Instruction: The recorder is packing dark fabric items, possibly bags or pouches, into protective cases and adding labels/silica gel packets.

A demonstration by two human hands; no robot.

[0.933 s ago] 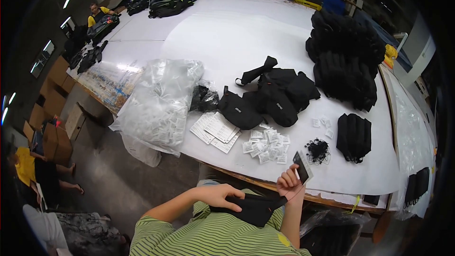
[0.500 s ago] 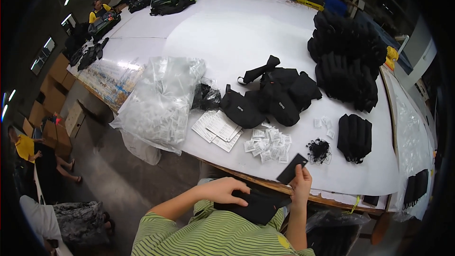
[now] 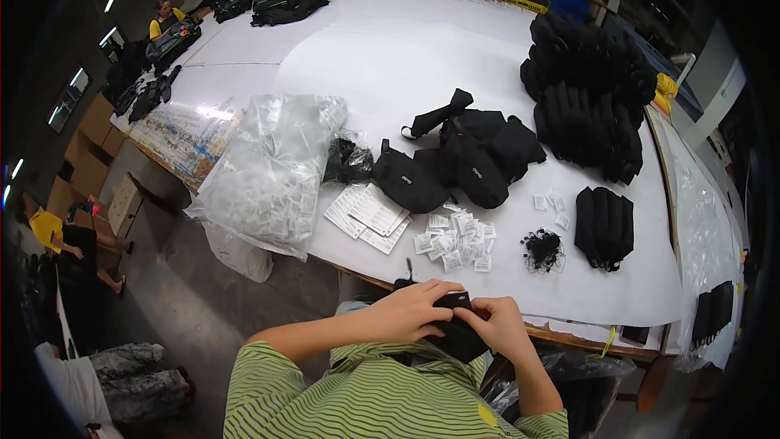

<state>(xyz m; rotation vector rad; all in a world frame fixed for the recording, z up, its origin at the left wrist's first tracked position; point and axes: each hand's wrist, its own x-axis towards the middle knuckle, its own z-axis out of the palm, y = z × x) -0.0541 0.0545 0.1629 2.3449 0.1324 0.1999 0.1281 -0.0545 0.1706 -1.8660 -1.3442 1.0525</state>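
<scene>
A small black fabric bag (image 3: 460, 344) is against my body at the table's front edge. My left hand (image 3: 413, 310) grips its upper edge from the left, fingers bent over it. My right hand (image 3: 497, 325) pinches a flat black card (image 3: 452, 300) at the top of the bag, its thumb pointing left. The card lies between both hands; its lower part is hidden, and I cannot tell how far inside the bag it sits. Just beyond lie small white packets (image 3: 459, 237), a stack of printed white sheets (image 3: 370, 215) and a tangle of black cords (image 3: 542, 250).
Black bags (image 3: 475, 167) lie mid-table, beside a large clear plastic bag (image 3: 268, 171) of white packets. Black padded pieces (image 3: 604, 228) lie at right, with a tall black pile (image 3: 589, 97) behind. People stand at the far edge and on the left.
My right hand has brought the black card left and down from over the table edge to the bag. My left hand has moved up and right along the bag; the hands now nearly meet.
</scene>
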